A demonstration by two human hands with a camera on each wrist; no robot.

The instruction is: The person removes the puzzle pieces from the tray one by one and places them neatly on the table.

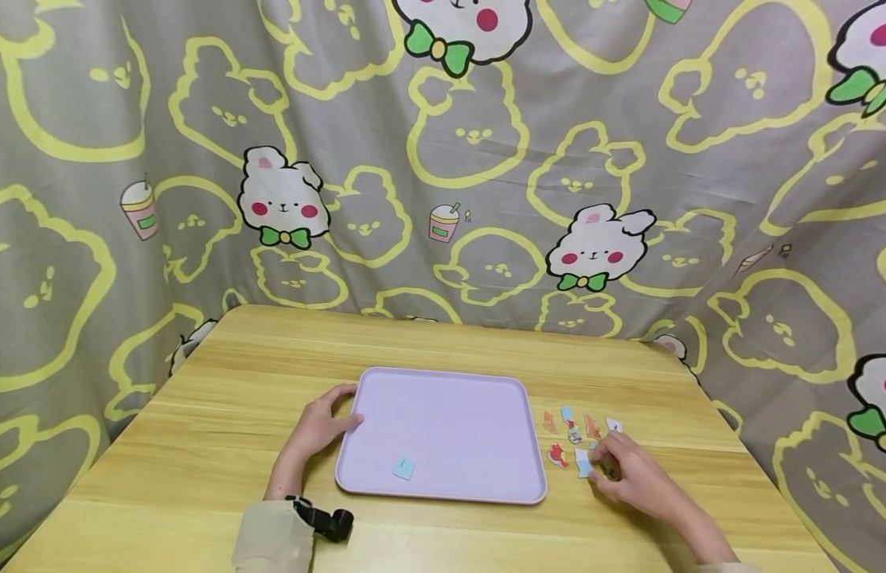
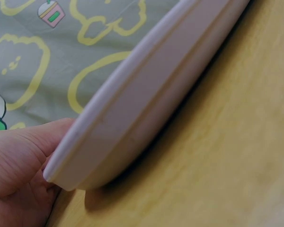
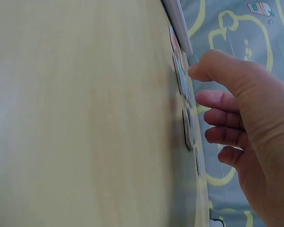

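Note:
A lilac tray (image 1: pixel 450 430) lies on the wooden table, with one light-blue piece (image 1: pixel 403 468) near its front left corner. At the tray's left edge my left hand (image 1: pixel 321 426) grips the rim, thumb over the top; the left wrist view shows the hand (image 2: pixel 19 165) against the tray's side wall (image 2: pixel 128 94). To the right of the tray, my right hand (image 1: pixel 632 469) hovers over small flat pieces, its thumb close to a blue-and-white piece (image 1: pixel 583 463). In the right wrist view, thumb and fingers of that hand (image 3: pixel 255 109) stand apart, with nothing visible between them.
Around the right hand lie several other cut pieces, among them a red one (image 1: pixel 558 456), an orange one (image 1: pixel 592 426) and a white one (image 1: pixel 614 426). A patterned curtain (image 1: pixel 478 199) hangs behind the table (image 1: pixel 163 454). A black camera (image 1: pixel 331 524) sits on the left wrist.

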